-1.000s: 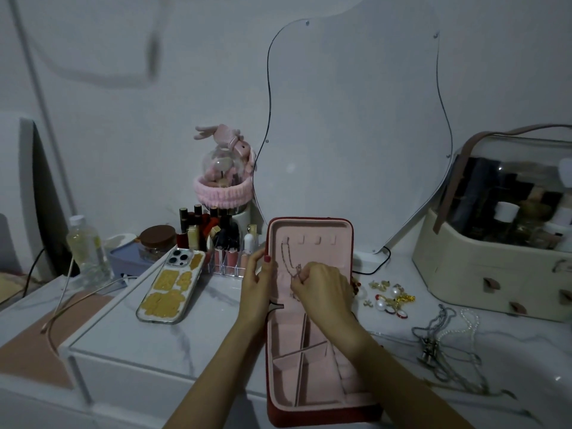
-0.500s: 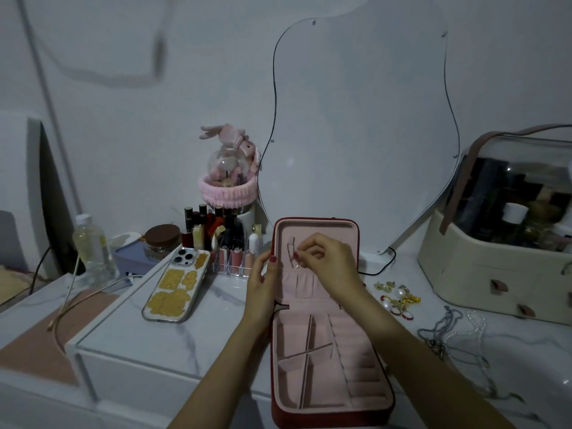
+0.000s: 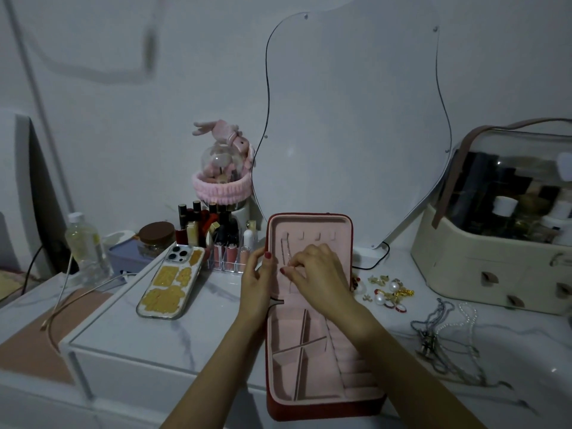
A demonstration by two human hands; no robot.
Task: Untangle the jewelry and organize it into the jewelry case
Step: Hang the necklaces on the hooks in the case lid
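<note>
Your left hand [image 3: 258, 281] gripped the left rim of the jewelry case [image 3: 312, 317], thumb on the pink lining, steadying the upright lid; the case stood open near the front edge of the counter [image 3: 192, 335], its red shell toward you. Your right hand [image 3: 317, 278] lay over the lid, fingers curled and apparently pinching a thin necklace chain [image 3: 286, 252] that hung from the leftmost hook in the lid's row of hooks. Such a chain would have handled as nearly weightless, limp and slippery, prone to kink or re-knot, so it was best taken close to the clasp or at the hook, with fingertips and not the whole hand. The divided tray in the base showed no pieces that could be made out. Toward the right edge of the counter lay the tangled necklaces [image 3: 439, 339], a grey chain wound with a pearl strand; these would have snagged if dragged and called for lifting at a loose loop. Between them and the case sat the earrings [image 3: 388, 292], small, hard and easily scattered, best picked singly by the body of each.
</note>
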